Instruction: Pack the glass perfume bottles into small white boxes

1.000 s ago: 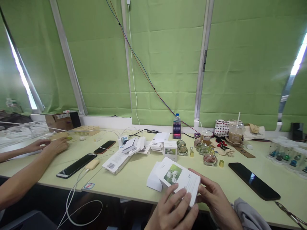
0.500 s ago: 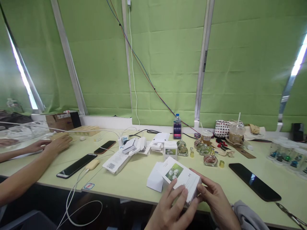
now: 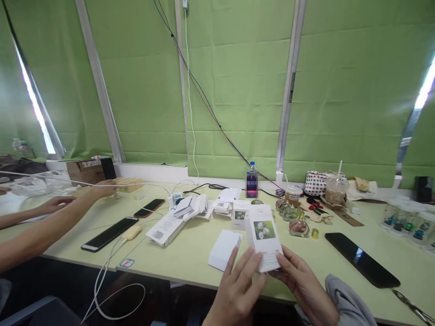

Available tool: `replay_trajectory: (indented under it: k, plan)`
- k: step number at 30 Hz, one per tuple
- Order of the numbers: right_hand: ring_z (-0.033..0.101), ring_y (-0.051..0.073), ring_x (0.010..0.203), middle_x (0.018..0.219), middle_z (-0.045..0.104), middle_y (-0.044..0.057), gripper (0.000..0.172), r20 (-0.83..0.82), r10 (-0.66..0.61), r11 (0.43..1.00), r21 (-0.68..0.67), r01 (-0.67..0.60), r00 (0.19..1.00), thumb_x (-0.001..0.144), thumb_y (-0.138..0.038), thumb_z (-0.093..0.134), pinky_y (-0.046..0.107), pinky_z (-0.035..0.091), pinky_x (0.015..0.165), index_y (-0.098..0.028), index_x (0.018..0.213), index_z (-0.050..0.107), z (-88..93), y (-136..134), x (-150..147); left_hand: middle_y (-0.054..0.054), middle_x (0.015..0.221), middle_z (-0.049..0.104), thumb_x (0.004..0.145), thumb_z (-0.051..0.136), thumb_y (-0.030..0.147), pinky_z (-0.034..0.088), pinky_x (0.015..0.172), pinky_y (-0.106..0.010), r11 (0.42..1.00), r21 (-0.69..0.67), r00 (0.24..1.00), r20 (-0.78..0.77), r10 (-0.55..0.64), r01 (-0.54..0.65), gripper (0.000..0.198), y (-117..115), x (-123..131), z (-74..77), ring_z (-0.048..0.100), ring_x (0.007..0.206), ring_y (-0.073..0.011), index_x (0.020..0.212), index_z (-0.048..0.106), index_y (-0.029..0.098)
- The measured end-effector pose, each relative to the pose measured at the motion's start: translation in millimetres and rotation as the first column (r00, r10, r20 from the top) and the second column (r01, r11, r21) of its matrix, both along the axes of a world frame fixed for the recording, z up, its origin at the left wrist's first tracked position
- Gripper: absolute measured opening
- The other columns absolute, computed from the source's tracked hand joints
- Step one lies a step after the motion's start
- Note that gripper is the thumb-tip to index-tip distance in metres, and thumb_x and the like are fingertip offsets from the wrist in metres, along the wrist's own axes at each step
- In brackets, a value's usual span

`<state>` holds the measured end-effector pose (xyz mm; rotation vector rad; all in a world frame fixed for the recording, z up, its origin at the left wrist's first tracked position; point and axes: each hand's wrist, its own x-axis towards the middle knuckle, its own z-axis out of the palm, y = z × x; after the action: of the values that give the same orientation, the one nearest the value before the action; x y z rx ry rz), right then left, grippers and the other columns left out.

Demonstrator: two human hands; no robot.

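Note:
A white box (image 3: 264,246) with a photo of white flowers on its front is held up over the table's front edge, tilted slightly. My right hand (image 3: 304,278) grips its lower right corner, thumb on the front face. The fingers of my left hand (image 3: 236,290) are bent against the lower left of the same box. Just left of it lies a plain white carton piece (image 3: 223,249). Behind, partly covered by the held box, stands a similar flower-print box (image 3: 239,216).
Several white cartons (image 3: 192,208) are heaped at centre. Round glass jars (image 3: 299,227), a bottle (image 3: 252,181) and drink cups (image 3: 335,190) stand behind. A black phone (image 3: 362,259) and scissors (image 3: 413,308) lie at right. Another person's arm (image 3: 54,224) reaches in from the left.
The box has been turned more upright and raised, its flower face now toward me. My hands shifted with it. The other person's arm on the left has reached farther out.

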<state>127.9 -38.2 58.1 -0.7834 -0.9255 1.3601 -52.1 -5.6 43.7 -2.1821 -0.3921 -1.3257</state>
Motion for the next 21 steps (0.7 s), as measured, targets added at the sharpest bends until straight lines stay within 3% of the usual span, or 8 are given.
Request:
replay_trajectory:
  k: [4,6,9,12,14,17,19,21]
  plan:
    - [0.061,0.025,0.105,0.122,0.062,0.008,0.049,0.024,-0.068,0.997,0.040,0.067,0.997,0.073,-0.043,0.075,0.039,0.047,0.092,-0.024,0.115,0.060,2.2,1,-2,-0.014,0.131,0.056,0.086,0.047,0.005,0.049,0.098,-0.048,0.913,-0.405,0.973,0.226,0.046,0.051,0.026,3,-1,-4.2,0.047,0.129,-0.0274,0.102,0.061,0.019]
    - [0.061,0.026,0.106,0.123,0.061,0.008,0.048,0.079,-0.056,0.997,0.066,0.050,0.995,0.073,-0.043,0.075,0.039,0.047,0.093,-0.025,0.115,0.059,1.1,1,-2,-0.016,0.133,0.054,0.085,0.057,0.017,0.055,0.091,-0.042,0.782,-0.595,0.938,0.345,0.038,0.187,0.035,4,1,-7.6,0.053,0.123,-0.0282,0.120,0.052,0.020]
    - [0.060,0.027,0.108,0.122,0.063,0.008,0.047,0.165,-0.013,0.995,0.104,-0.005,0.986,0.073,-0.042,0.074,0.041,0.045,0.094,-0.024,0.114,0.061,-4.1,4,0,-0.016,0.126,0.060,0.082,0.065,0.027,0.060,0.079,-0.034,0.539,-0.706,0.857,0.512,-0.060,0.460,0.061,6,4,-10.1,0.067,0.104,-0.0254,0.135,0.036,0.022]
    - [0.057,0.028,0.112,0.122,0.063,0.008,0.046,0.215,0.005,0.992,0.123,-0.032,0.977,0.074,-0.042,0.073,0.042,0.042,0.099,-0.024,0.115,0.062,-11.4,9,4,-0.010,0.110,0.069,0.084,0.061,0.027,0.061,0.074,-0.030,0.406,-0.741,0.832,0.545,-0.104,0.536,0.045,6,7,-10.1,0.071,0.091,-0.0205,0.126,0.044,0.022]
    - [0.055,0.028,0.116,0.123,0.063,0.009,0.047,0.244,-0.003,0.992,0.122,-0.027,0.970,0.075,-0.044,0.072,0.043,0.039,0.102,-0.023,0.116,0.063,-15.8,12,6,-0.006,0.100,0.071,0.082,0.062,0.028,0.061,0.065,-0.025,0.453,-0.764,0.867,0.497,-0.041,0.460,0.035,4,7,-12.0,0.071,0.086,-0.0192,0.114,0.050,0.021]
    - [0.052,0.029,0.120,0.130,0.059,0.009,0.049,0.298,-0.081,0.993,0.110,0.050,0.951,0.076,-0.047,0.071,0.044,0.039,0.103,-0.023,0.118,0.063,-20.3,14,7,-0.003,0.086,0.068,0.083,0.059,0.028,0.057,0.053,-0.023,0.674,-0.718,0.937,0.331,0.113,0.172,0.024,2,8,-19.7,0.069,0.074,-0.0175,0.105,0.051,0.020]
    - [0.051,0.029,0.121,0.134,0.056,0.009,0.055,0.308,-0.134,0.987,0.125,0.100,0.942,0.075,-0.048,0.071,0.043,0.041,0.101,-0.025,0.123,0.059,-22.3,12,5,-0.003,0.079,0.064,0.087,0.052,0.026,0.055,0.051,-0.023,0.818,-0.570,0.953,0.202,0.227,-0.074,0.017,2,10,-26.4,0.066,0.067,-0.0172,0.103,0.053,0.019]
    - [0.054,0.030,0.117,0.132,0.057,0.011,0.062,0.303,-0.138,0.985,0.146,0.097,0.943,0.072,-0.051,0.073,0.043,0.044,0.098,-0.024,0.126,0.057,-23.6,10,1,-0.003,0.074,0.061,0.088,0.047,0.024,0.050,0.046,-0.024,0.887,-0.395,0.944,0.121,0.307,-0.238,0.016,3,16,-32.5,0.064,0.062,-0.0181,0.101,0.054,0.017]
